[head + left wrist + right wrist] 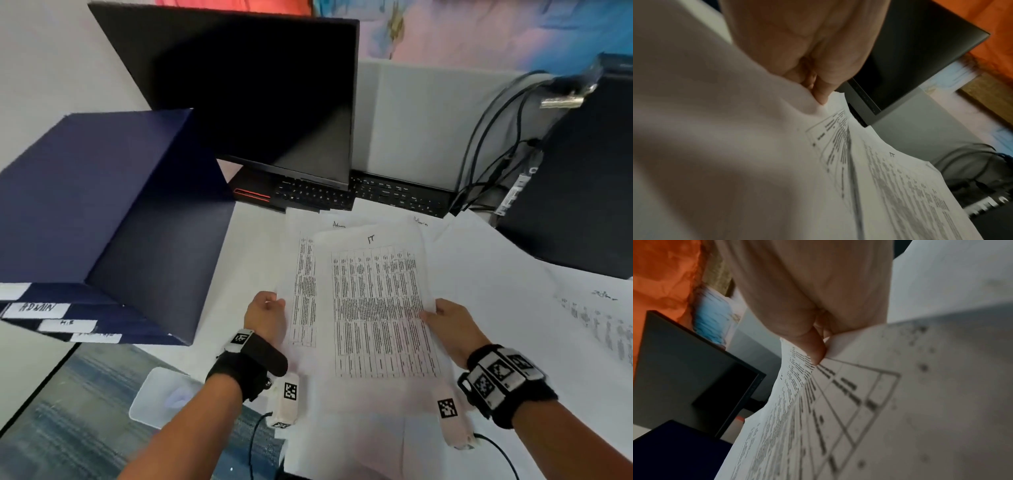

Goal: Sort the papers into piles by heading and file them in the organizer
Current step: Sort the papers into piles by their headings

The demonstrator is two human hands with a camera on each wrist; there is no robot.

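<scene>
I hold a stack of printed papers [373, 308] above the desk, its top sheet headed "IT" and filled with a table. My left hand [265, 313] pinches the stack's left edge, thumb [821, 95] on top. My right hand [448, 325] pinches the right edge, thumb [816, 352] pressing the top sheet [838, 402]. A sheet headed "Admin" [301, 274] sticks out at the left of the stack. The dark blue organizer [113, 219] stands at the left, with white tabs reading "ADMIN" [37, 308] and "HR" [66, 323].
More sheets [548, 308] lie spread on the desk at the right. A dark monitor [260, 92] and a black keyboard [342, 193] stand behind the papers. A black computer case [582, 192] with cables [486, 144] is at the far right. A white pad [161, 397] lies at lower left.
</scene>
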